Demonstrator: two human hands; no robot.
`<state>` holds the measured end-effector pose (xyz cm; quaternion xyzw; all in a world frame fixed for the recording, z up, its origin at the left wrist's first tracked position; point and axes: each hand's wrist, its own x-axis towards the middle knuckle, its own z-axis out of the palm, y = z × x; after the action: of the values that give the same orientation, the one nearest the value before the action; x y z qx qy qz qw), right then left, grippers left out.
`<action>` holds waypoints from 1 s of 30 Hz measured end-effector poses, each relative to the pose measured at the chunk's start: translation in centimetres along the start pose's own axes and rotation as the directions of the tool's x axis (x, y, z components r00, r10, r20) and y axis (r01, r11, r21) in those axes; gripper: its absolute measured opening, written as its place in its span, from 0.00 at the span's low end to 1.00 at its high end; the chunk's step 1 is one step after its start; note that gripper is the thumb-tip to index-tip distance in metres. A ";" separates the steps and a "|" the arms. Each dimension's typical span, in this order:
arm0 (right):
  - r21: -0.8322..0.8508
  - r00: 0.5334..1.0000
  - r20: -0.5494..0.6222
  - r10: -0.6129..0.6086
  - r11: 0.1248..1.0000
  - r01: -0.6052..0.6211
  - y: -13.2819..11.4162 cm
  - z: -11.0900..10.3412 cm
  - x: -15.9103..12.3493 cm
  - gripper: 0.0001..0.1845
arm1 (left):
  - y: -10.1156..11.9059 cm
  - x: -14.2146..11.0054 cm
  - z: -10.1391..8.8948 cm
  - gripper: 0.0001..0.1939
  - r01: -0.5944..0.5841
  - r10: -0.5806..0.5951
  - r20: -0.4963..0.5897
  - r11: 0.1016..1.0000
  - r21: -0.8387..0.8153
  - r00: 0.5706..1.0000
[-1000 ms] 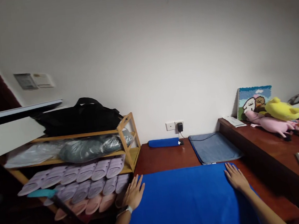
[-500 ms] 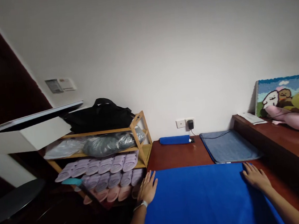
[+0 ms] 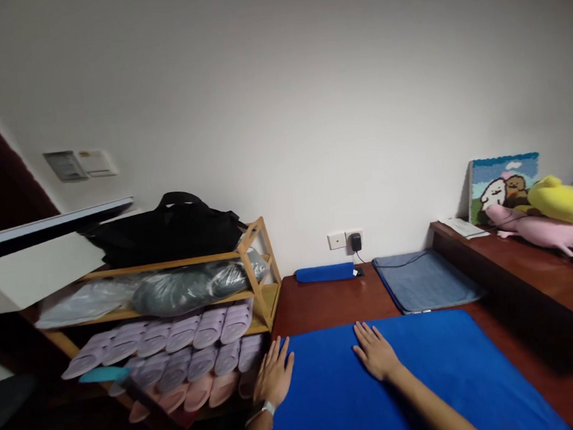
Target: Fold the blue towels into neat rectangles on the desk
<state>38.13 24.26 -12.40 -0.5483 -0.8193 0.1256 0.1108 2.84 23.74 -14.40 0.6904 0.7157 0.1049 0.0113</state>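
Note:
A bright blue cloth (image 3: 332, 398) lies spread flat over the reddish-brown table (image 3: 314, 306), its far edge running nearly straight. At the cloth's left edge rests my left hand (image 3: 274, 375), fingers stretched out and a pale band on its wrist. My right hand (image 3: 376, 352) lies flat on the cloth near the middle of the far edge, fingers extended. Neither hand grips anything. Beyond the cloth are a folded blue cloth (image 3: 324, 273) by the wall and a folded grey-blue cloth (image 3: 425, 280) with a dark cord across it.
Left of the table stands a wooden rack (image 3: 251, 271) with purple and pink slippers (image 3: 181, 334), plastic-wrapped items and a black bag (image 3: 167, 232). A black plug (image 3: 356, 241) sits in the wall socket. On the raised right ledge lie pink (image 3: 533, 230) and yellow (image 3: 563, 199) plush toys beside a picture (image 3: 505, 186).
My right hand has moved left from the cloth's far right corner to near the middle of its far edge. My left hand stays at the left edge. The view has turned slightly right.

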 end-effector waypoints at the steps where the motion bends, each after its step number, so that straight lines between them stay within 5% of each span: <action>1: -0.013 0.999 -0.012 0.042 0.999 -0.042 1.8 -0.4 -0.7 0.39 | -0.1 0.1 0.2 0.32 0.001 -0.001 -0.004 1.000 0.003 1.000; 8: -0.133 0.921 -0.090 0.379 0.912 -0.388 19.7 -4.5 -8.5 0.37 | -0.6 0.8 0.8 0.32 -0.002 0.002 -0.013 1.000 0.000 1.000; 13: -0.152 0.837 -0.150 0.526 0.824 -0.545 26.1 -6.3 -10.7 0.39 | -1.0 0.9 0.8 0.32 -0.012 0.012 -0.029 1.000 0.017 1.000; 24: -0.160 0.840 -0.149 0.522 0.826 -0.541 25.5 -7.7 -10.2 0.36 | 0.2 0.2 -0.7 0.32 0.011 -0.011 0.021 1.000 -0.001 1.000; 27: -0.172 0.858 -0.210 0.469 0.846 -0.504 20.9 -8.0 -9.1 0.35 | 0.6 -0.1 -1.1 0.33 0.020 -0.020 0.037 1.000 -0.013 0.999; 30: -0.131 0.940 -0.202 0.274 0.944 -0.303 12.6 -6.5 -6.7 0.36 | 0.9 -0.4 -1.4 0.32 0.027 -0.025 0.038 0.999 -0.039 0.999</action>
<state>53.71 23.20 -10.71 -0.6791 -0.7237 0.0240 0.1205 3.51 23.23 -12.95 0.6825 0.7221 0.1058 0.0395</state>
